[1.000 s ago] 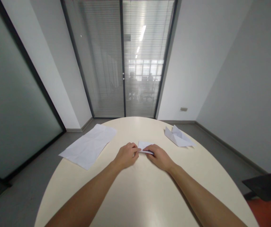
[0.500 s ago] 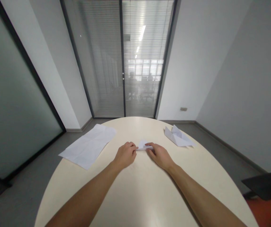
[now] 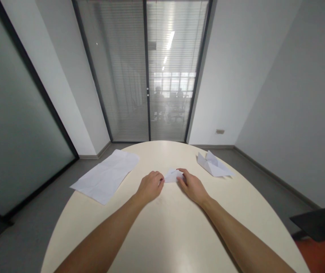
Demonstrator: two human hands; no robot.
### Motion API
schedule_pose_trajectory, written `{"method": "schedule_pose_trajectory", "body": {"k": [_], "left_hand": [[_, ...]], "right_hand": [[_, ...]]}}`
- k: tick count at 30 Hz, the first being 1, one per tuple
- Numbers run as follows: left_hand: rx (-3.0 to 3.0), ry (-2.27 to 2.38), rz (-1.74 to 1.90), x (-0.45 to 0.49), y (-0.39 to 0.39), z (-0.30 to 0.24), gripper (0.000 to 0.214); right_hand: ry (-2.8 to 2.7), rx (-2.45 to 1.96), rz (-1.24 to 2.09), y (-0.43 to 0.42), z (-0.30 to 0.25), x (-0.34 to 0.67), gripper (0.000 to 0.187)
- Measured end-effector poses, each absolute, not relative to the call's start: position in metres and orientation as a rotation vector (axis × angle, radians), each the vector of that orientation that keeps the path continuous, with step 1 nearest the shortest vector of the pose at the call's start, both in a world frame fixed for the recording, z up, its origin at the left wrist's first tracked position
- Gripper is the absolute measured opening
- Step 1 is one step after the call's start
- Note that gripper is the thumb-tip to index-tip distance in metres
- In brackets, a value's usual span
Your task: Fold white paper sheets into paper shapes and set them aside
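Note:
A small folded piece of white paper (image 3: 173, 175) is held between both hands, just above the middle of the round cream table (image 3: 165, 235). My left hand (image 3: 150, 186) pinches its left end with curled fingers. My right hand (image 3: 192, 186) grips its right end, fingers bent over the fold. Much of the paper is hidden behind my fingers.
A creased flat white sheet (image 3: 106, 175) lies at the table's left edge, partly overhanging it. A finished folded paper boat (image 3: 213, 164) sits at the far right. A dark chair with an orange seat (image 3: 320, 235) stands at the lower right. Glass doors with blinds are beyond.
The folded paper has been lifted off the table and its shape has opened up a little between my hands. Both hands have shifted slightly away from me.

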State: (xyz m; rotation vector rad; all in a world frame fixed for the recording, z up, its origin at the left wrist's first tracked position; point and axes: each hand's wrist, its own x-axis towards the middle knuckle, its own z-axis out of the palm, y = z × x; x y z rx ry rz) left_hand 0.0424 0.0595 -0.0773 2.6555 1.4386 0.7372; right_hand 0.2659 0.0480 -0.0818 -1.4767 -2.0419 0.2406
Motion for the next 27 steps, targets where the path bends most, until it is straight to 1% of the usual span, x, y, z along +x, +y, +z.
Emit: {"method": "schedule_pose_trajectory", "body": {"k": [5,14,19,23,27], "left_hand": [[2.638,1.450,0.745,0.0428,0.0601,-0.0784,0.019],[2.616,1.460,0.783,0.0427,0.0620,-0.0825,0.011],[2.611,1.465,0.790,0.0426,0.0625,-0.0833,0.010],[2.610,1.465,0.788,0.0424,0.0623,-0.0827,0.010],[2.589,1.462,0.786,0.0419,0.0618,-0.0827,0.009]], "right_hand": [[-2.043,-1.479,0.231,0.0496,-0.0838,0.2667,0.038],[-2.013,-1.421,0.274,0.0494,-0.0847,0.2670,0.043],[-2.073,-1.343,0.248,0.0506,-0.0851,0.2677,0.045],[-2.111,-1.364,0.225,0.0506,-0.0847,0.2670,0.048],[-2.157,-1.346,0.190,0.0507,-0.0867,0.2673,0.044]]}}
